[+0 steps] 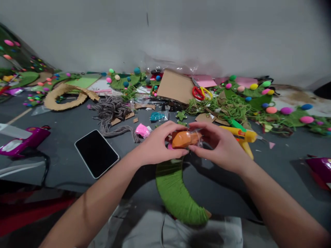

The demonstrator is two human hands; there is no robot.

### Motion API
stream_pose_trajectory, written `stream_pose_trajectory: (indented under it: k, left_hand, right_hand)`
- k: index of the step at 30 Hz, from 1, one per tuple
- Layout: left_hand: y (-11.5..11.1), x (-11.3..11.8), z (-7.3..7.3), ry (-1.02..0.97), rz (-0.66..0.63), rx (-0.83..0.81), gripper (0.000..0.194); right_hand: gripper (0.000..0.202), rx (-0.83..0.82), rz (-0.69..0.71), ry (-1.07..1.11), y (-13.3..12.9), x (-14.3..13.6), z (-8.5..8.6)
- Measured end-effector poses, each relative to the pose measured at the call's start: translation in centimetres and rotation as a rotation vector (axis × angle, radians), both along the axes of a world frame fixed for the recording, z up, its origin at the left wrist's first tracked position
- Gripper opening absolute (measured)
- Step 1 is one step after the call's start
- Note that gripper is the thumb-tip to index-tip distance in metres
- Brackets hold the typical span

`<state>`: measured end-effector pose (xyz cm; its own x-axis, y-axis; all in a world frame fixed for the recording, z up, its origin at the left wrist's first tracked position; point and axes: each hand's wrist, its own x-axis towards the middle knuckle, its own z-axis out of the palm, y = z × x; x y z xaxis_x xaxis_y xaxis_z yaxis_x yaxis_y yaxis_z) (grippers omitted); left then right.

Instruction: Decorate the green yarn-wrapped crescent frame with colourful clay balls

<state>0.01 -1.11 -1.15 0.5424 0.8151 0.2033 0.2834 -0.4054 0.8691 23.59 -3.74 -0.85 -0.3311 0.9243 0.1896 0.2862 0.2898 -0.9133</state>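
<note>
My left hand (161, 144) and my right hand (219, 144) both grip a packet of orange clay (182, 139), wrapped in clear plastic, above the table. The left thumb and fingers close on its left end, while the right fingers pinch the crumpled wrapper at the other end. Below them lies a curved form wound with green yarn (174, 189), its lower tip jutting past the table's front edge. A bit of pink shows under the orange packet, mostly hidden. Left of my hands sits a pink clay lump (142, 130), with a teal clay packet (157, 116) behind it.
A tablet-like device (97, 153) lies at left. Yellow glue gun (244, 135) rests beside my right hand. Purple hair-dryer-like tools (26, 141) stand at both sides. Behind are grey yarn (111, 110), a brown wrapped ring (55, 100), cardboard (177, 86), scissors (198, 93) and green decorations (254, 93).
</note>
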Motion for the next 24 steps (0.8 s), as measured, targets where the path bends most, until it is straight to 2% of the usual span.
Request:
stream_pose_trajectory:
  k: [3,7,14,20,24]
  left_hand:
    - [-0.3,-0.1,0.3,0.133,0.016,0.2,0.039]
    - [-0.7,0.0,0.5,0.125,0.021,0.283,0.034]
    - [-1.2,0.2,0.1,0.121,0.059,0.406,0.022]
    - [-1.3,0.4,0.2,0.158,0.082,0.396,0.008]
    - [-1.1,0.3,0.3,0.123,0.081,0.274,0.01]
  right_hand:
    - [0.06,0.003,0.034,-0.003,-0.4,0.0,0.2]
    - [0.068,0.009,0.085,0.048,-0.6,0.3,0.3]
    - [0.048,0.138,0.058,-0.032,-0.9,-0.3,0.0]
    - [0.048,0.177,-0.04,-0.091,-1.3,-0.9,-0.4]
    - [0.059,0.084,0.001,0.045,-1.4,-0.9,0.1]
